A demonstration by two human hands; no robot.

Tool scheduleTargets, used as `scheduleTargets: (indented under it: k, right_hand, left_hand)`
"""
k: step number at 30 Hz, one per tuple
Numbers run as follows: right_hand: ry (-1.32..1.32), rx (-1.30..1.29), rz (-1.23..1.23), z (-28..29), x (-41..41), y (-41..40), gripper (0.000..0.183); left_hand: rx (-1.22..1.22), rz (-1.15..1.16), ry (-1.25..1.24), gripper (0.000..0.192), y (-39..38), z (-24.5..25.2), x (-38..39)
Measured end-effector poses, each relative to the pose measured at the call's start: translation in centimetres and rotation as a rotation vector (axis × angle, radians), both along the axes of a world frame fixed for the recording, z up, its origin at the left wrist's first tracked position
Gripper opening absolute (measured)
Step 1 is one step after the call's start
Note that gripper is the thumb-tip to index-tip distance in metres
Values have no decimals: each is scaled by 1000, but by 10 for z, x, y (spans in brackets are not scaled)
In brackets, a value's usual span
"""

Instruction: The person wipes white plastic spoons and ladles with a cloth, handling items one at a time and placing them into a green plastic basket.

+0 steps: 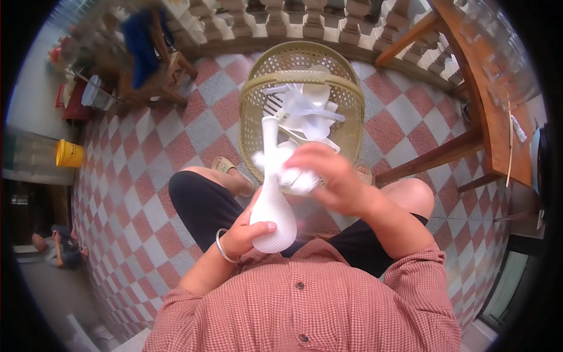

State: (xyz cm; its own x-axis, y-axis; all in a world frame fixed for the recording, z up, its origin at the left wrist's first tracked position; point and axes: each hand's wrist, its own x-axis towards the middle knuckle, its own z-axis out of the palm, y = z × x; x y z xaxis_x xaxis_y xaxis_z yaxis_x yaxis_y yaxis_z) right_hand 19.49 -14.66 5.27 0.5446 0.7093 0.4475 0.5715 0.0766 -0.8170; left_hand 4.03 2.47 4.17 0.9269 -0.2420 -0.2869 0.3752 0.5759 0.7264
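A white plastic rice paddle with a dimpled blade is gripped at its blade by my left hand, thumb on top, handle pointing away from me. Blurred by motion, my right hand holds a crumpled white cloth or tissue against the paddle's neck. Just beyond both hands stands a woven handled basket. Inside it lie several white plastic kitchen utensils, among them a slotted turner, a ladle and a translucent spoon-like piece.
On the right stands a wooden table with clear plastic items and a thin stick. A wooden chair bearing blue cloth is at far left, near a yellow bucket. Another person sits at the left edge. A stone balustrade runs behind the basket.
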Motion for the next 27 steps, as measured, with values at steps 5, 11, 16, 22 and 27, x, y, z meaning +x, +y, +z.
scheduleTargets:
  k: [5,11,16,22,27]
  right_hand:
    - [-419,-10,4,-14,-3,14,21]
    - [-455,4,-276,-26,18,11,23]
    - [-293,16,71,-26,-23,12,28]
    - [-346,18,-184,-29,15,8,25]
    - [-248,13,65,-27,-21,15,27]
  left_hand:
    - [-26,-145,102,80,-6,3,-3]
    - [-128,-97,91,79,-16,13,5]
    - [-113,-127,145,71,-3,3,0]
    - [-208,-101,99,77,-11,17,-1]
    - [-148,-128,131,78,7,-6,-3]
